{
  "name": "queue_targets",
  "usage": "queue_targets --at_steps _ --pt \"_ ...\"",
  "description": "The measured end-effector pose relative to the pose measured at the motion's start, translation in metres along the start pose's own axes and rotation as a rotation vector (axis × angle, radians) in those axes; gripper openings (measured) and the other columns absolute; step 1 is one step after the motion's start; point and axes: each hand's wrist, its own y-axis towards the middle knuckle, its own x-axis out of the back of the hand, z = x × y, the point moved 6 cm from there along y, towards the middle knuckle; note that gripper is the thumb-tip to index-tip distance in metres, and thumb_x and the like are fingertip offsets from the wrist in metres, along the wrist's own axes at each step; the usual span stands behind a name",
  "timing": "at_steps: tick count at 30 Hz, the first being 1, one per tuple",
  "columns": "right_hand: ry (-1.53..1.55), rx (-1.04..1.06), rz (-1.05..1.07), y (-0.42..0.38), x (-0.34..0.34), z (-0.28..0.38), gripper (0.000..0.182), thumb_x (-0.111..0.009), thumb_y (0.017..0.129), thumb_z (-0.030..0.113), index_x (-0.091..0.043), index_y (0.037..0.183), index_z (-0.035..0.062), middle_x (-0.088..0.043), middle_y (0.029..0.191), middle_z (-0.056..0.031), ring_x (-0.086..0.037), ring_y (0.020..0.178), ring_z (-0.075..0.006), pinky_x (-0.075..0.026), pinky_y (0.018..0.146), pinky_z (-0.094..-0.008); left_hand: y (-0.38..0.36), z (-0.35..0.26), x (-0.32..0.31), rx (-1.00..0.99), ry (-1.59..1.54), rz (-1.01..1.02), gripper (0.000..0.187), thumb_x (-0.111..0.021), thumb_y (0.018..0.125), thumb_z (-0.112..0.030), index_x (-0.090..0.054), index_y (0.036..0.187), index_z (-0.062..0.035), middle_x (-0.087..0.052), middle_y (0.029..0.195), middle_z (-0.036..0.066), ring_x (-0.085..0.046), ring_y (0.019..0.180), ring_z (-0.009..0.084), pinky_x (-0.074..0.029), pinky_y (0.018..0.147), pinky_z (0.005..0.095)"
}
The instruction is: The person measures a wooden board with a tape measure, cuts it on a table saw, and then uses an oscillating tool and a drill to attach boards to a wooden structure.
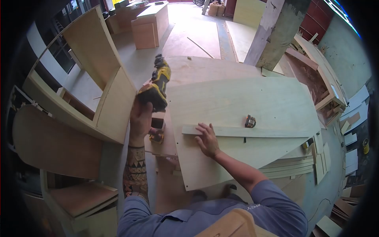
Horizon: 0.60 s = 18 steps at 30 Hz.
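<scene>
My left hand (pixel 141 118) is wrapped around a yellow-and-black cordless power tool (pixel 161 79), raised past the left edge of the panel, its black end pointing away from me. My right hand (pixel 207 141) lies with fingers spread on the left end of a long pale wood strip (pixel 252 132). Beneath the strip is a large light plywood panel (pixel 221 98) on the work table. A tape measure (pixel 250 121) sits just beyond the strip, and a small black piece (pixel 244 140) lies on its near side. Below my left hand rests another yellow-and-black tool (pixel 156 136), partly hidden.
A tall curved plywood frame (pixel 114 87) stands close on my left. Behind the panel rises a concrete pillar (pixel 272 35). Stacked boards (pixel 288 168) show under the panel's right side. An open wooden box structure (pixel 316 67) holds offcuts at the right.
</scene>
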Motion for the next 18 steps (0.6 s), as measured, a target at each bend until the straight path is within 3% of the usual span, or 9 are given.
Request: queue_targets --at_steps 2,4,5,6,9,13,15,17,18 --pt "0.551 -0.303 -0.213 0.000 0.013 -0.009 0.062 -0.062 0.101 0.044 -0.048 0.145 0.0025 -0.049 0.147 -0.0219 -0.051 0.135 -0.0383 -0.034 0.120 -0.0515 -0.048 -0.023 -0.049 0.020 -0.165 0.086 0.062 -0.064 0.103 -0.011 -0.035 0.157 0.0000 -0.050 0.151 0.014 -0.053 0.136 0.0246 -0.045 0.114 0.0401" --pt "1.588 -0.660 -0.208 0.003 0.003 -0.007 0.074 -0.062 0.101 0.054 -0.043 0.148 0.0009 -0.051 0.145 -0.0226 -0.054 0.130 -0.0365 -0.041 0.112 -0.0490 -0.102 -0.026 -0.086 0.103 -0.265 0.072 0.079 -0.071 0.100 -0.026 -0.027 0.160 0.0005 -0.045 0.156 0.018 -0.048 0.142 0.0284 -0.042 0.117 0.0458" --pt "1.931 -0.765 -0.112 0.005 0.026 0.018 0.087 -0.062 0.096 0.066 -0.038 0.151 0.0021 -0.054 0.143 -0.0231 -0.056 0.130 -0.0378 -0.044 0.112 -0.0497 -0.129 -0.026 -0.108 0.080 -0.295 0.041 0.081 -0.072 0.099 -0.029 -0.027 0.160 -0.0002 -0.045 0.156 0.019 -0.043 0.147 0.0299 -0.042 0.118 0.0469" --pt "2.153 -0.642 0.025 0.009 0.041 0.034 0.097 -0.063 0.093 0.071 -0.033 0.154 0.0017 -0.055 0.142 -0.0240 -0.056 0.131 -0.0372 -0.046 0.112 -0.0497 -0.152 -0.023 -0.131 0.085 -0.333 0.044 0.081 -0.072 0.099 -0.029 -0.027 0.159 -0.0001 -0.044 0.157 0.019 -0.041 0.149 0.0304 -0.041 0.119 0.0477" --pt "2.300 -0.467 0.150 -0.010 0.113 0.068 0.078 -0.063 0.096 0.065 -0.052 0.135 -0.0023 -0.063 0.129 -0.0238 -0.064 0.121 -0.0359 -0.051 0.109 -0.0537 -0.224 -0.002 -0.191 0.166 -0.376 0.040 0.080 -0.073 0.098 -0.028 -0.028 0.158 0.0007 -0.044 0.156 0.021 -0.034 0.153 0.0309 -0.040 0.119 0.0501" --pt "2.403 -0.620 0.229 -0.091 0.136 0.045 0.058 -0.062 0.100 0.055 -0.059 0.117 -0.0004 -0.065 0.103 -0.0156 -0.069 0.108 -0.0340 -0.060 0.098 -0.0477 -0.309 0.030 -0.252 0.281 -0.412 0.074 0.082 -0.071 0.098 -0.036 -0.031 0.157 0.0033 -0.047 0.152 0.023 -0.027 0.156 0.0334 -0.035 0.123 0.0486" --pt "2.353 -0.666 0.226 -0.127 0.148 0.037 0.062 -0.066 0.097 0.056 -0.060 0.116 -0.0024 -0.068 0.101 -0.0175 -0.072 0.103 -0.0335 -0.062 0.095 -0.0467 -0.317 0.035 -0.298 0.257 -0.496 0.061 0.088 -0.068 0.097 -0.047 -0.029 0.158 0.0031 -0.048 0.149 0.025 -0.033 0.152 0.0340 -0.033 0.123 0.0489" --pt "2.345 -0.747 0.297 -0.154 0.155 0.029 0.060 -0.067 0.097 0.054 -0.059 0.121 -0.0006 -0.069 0.106 -0.0194 -0.072 0.105 -0.0328 -0.063 0.093 -0.0458 -0.324 0.052 -0.331 0.527 -0.290 -0.137 0.095 -0.057 0.097 -0.066 -0.031 0.158 0.0016 -0.053 0.146 0.023 -0.046 0.143 0.0362 -0.047 0.112 0.0519" --pt "2.327 -0.697 0.454 -0.161 0.159 0.033 0.061 -0.067 0.096 0.055 -0.058 0.124 0.0014 -0.069 0.109 -0.0206 -0.071 0.105 -0.0320 -0.063 0.092 -0.0457 -0.327 0.063 -0.344 0.612 -0.292 -0.047 0.094 -0.055 0.097 -0.068 -0.033 0.158 0.0001 -0.054 0.143 0.025 -0.061 0.125 0.0353 -0.056 0.099 0.0478"
